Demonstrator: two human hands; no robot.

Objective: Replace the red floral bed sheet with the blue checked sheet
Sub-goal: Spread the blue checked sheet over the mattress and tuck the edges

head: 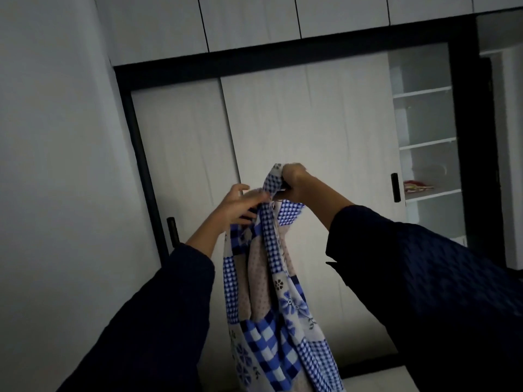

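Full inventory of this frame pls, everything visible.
blue checked sheet: 1, blue and white, centre, hanging from both hands
sliding doors: 2, pale wood grain, behind sheet
door handles: 2, black, one per door
upper cabinets: row, pale, top
open shelves: several, white, right
red item: 1, red, on a shelf, unidentifiable
wall: 1, grey, left
sleeves: 2, dark, foreground
left hand: 1, grips sheet
right hand: 1, grips sheet's top

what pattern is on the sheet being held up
The sheet shows blue-and-white checks with blue flower patches; head view.
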